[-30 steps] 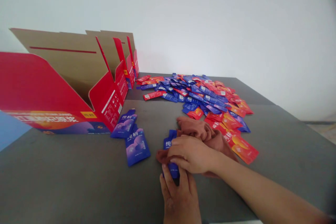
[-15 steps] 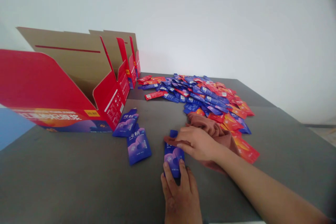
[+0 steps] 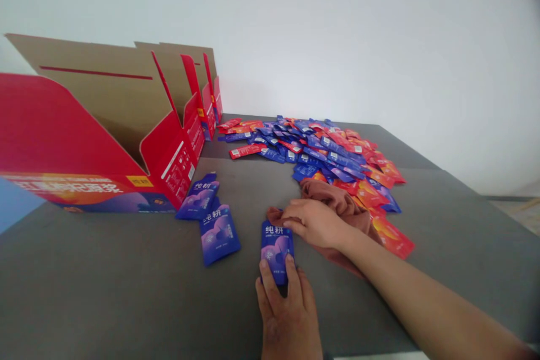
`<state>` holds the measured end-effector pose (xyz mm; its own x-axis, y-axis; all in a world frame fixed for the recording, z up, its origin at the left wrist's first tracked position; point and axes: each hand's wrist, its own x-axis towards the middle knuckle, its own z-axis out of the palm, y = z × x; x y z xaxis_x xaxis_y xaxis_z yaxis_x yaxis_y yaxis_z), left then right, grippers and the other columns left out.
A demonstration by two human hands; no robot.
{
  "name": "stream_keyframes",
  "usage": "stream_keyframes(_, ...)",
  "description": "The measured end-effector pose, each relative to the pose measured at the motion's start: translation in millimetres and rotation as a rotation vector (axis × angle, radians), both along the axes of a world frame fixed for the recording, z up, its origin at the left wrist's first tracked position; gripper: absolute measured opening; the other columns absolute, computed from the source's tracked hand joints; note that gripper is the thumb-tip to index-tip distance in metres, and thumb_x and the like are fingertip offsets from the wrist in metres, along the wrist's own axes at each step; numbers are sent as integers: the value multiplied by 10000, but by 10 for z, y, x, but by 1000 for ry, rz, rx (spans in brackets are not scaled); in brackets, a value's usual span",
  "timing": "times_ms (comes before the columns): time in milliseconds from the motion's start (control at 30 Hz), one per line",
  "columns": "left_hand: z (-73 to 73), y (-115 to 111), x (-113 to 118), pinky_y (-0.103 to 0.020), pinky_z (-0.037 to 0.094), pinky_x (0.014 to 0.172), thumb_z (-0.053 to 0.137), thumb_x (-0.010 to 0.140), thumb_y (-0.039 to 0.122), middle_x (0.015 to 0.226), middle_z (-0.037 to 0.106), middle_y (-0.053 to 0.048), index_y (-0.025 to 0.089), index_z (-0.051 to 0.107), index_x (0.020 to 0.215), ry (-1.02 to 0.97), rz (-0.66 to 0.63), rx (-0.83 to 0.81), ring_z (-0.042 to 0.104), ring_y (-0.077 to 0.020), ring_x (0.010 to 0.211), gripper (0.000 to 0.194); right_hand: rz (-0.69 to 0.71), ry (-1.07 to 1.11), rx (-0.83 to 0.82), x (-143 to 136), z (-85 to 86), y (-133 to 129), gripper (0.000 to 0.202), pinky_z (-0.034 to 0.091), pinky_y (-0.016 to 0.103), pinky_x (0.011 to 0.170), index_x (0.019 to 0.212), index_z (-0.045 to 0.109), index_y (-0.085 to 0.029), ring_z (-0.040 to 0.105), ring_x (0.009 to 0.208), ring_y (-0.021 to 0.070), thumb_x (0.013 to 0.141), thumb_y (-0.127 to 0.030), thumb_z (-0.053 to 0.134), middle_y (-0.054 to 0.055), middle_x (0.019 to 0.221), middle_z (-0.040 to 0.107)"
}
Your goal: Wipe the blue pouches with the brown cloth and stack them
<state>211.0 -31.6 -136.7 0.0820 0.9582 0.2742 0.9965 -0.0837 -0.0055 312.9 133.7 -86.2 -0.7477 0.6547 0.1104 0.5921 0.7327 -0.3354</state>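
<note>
A blue pouch with purple fruit printed on it lies flat on the dark grey table, its lower end toward me. My left hand holds that end, with fingertips pressed on the pouch near both side edges. Bunched in my right hand is a reddish-brown cloth, and a fold of it rests over the pouch's top end. The rest of the cloth trails under my right wrist. To the left lie two more blue pouches, one pouch partly overlapping the other pouch.
Open red cardboard boxes stand in a row along the left side, flaps up. A large heap of blue and red-orange pouches spreads over the back and right of the table. A white wall rises behind.
The cloth under my right hand has moved up toward the pouch's top edge, uncovering the white lettering. My left hand stays on the pouch. The whole view has shifted slightly.
</note>
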Motion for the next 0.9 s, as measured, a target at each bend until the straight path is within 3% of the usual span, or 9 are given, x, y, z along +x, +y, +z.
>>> stream_keyframes(100, 6, 9, 10, -597, 493, 931, 543, 772, 73, 1325, 541, -47, 226, 653, 1129, -15, 16, 15, 408, -464, 1221, 403, 9, 40, 27, -23, 54, -90, 196, 382, 267, 733, 916, 657, -162, 556, 800, 155, 927, -246, 480, 47, 839, 613)
stream_keyframes(267, 18, 12, 19, -579, 506, 926, 521, 762, 70, 1254, 588, -33, 232, 644, 1141, -19, 21, 10, 449, -445, 1193, 431, 262, 45, -47, -137, 170, -328, 155, 369, 265, 747, 937, 660, -198, 538, 796, 145, 900, -235, 514, 20, 833, 607)
stream_keyframes(333, 13, 6, 13, -585, 501, 930, 516, 743, 41, 1245, 590, -36, 231, 631, 1162, 0, 15, 1, 451, -448, 1188, 474, 291, 24, -66, -171, 166, -356, 144, 367, 260, 736, 912, 661, -201, 536, 779, 138, 897, -240, 523, 10, 821, 605)
stream_keyframes(633, -9, 6, 8, -584, 500, 931, 499, 755, 24, 1356, 509, -38, 220, 647, 1135, 55, 11, 22, 383, -470, 1236, 453, -48, -20, 1, -37, 6, -46, 188, 372, 252, 736, 889, 648, -174, 560, 820, 147, 927, -263, 487, 35, 855, 619)
stream_keyframes(900, 49, 46, -54, -567, 468, 972, 513, 823, 129, 1356, 522, -31, 240, 631, 1160, -82, -8, -57, 373, -439, 1257, 373, -108, 42, -21, -44, 6, -64, 142, 383, 252, 731, 892, 617, -186, 563, 805, 145, 912, -238, 486, 24, 869, 623)
